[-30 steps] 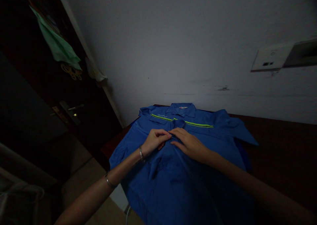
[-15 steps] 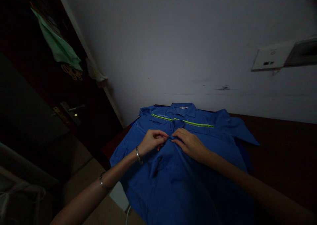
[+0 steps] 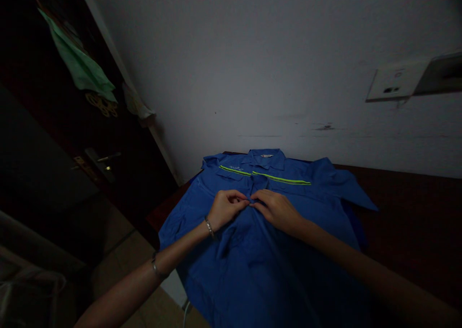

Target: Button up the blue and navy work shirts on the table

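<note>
A blue short-sleeved work shirt with yellow-green chest stripes lies front up, its collar toward the wall. At the middle of its front opening, my left hand pinches the cloth between thumb and fingers. Close against it, my right hand pinches the facing edge of the same placket. The fingertips of both hands nearly touch. Any button between them is too small and dark to make out. Bracelets circle my left wrist and forearm.
The shirt rests on a dark wooden table pushed against a pale wall. A socket plate is at right. Over to the left stands a dark door with a metal handle and a hanging green cloth.
My left hand has shifted slightly right, its fingertips closer to my right hand's. My right hand stays nearly in place, still pinching the shirt.
</note>
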`<action>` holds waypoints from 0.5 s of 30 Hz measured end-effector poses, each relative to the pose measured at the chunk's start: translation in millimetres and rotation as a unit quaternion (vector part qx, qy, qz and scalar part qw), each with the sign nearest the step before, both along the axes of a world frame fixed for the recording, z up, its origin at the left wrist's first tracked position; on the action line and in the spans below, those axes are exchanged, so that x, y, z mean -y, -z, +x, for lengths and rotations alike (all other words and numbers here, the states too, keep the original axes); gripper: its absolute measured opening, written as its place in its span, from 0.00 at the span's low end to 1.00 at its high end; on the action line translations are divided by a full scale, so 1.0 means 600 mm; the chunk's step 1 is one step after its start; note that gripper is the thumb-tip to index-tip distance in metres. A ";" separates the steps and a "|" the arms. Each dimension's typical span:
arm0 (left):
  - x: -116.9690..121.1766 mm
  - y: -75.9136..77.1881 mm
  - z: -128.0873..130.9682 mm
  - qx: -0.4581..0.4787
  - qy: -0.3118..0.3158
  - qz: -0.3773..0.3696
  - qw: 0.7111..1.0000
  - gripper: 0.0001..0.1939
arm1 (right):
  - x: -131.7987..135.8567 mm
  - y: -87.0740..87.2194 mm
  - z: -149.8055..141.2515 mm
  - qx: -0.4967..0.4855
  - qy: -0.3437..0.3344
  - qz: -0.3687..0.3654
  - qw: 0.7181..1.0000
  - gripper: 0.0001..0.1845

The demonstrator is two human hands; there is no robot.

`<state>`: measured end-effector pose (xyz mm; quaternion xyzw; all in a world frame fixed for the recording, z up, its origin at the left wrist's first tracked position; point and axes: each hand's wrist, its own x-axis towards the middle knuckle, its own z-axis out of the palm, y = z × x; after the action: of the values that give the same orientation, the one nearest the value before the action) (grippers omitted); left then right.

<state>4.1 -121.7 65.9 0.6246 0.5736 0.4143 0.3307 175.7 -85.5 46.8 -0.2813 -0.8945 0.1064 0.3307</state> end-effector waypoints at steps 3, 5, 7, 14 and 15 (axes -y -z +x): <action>-0.002 0.002 0.000 -0.051 -0.002 0.054 0.997 0.10 | 0.000 0.000 0.001 0.002 0.008 -0.004 1.000 0.08; -0.003 0.004 -0.002 -0.073 0.004 0.080 0.994 0.09 | 0.000 0.002 0.002 0.002 0.008 0.000 1.000 0.08; -0.004 0.005 -0.004 -0.085 0.009 0.094 0.992 0.08 | -0.001 0.005 0.001 0.001 0.011 0.006 1.000 0.09; 0.003 0.001 -0.003 -0.106 0.023 0.128 0.986 0.07 | 0.000 0.014 -0.004 -0.011 0.013 0.028 0.999 0.13; 0.004 0.002 -0.002 -0.106 0.024 0.132 0.985 0.07 | 0.001 0.014 -0.005 -0.009 0.008 0.035 0.999 0.13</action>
<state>2.8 -124.2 65.0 0.7168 0.5305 0.4096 0.1923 173.0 -86.0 38.5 -0.2755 -0.8926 0.0753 0.3490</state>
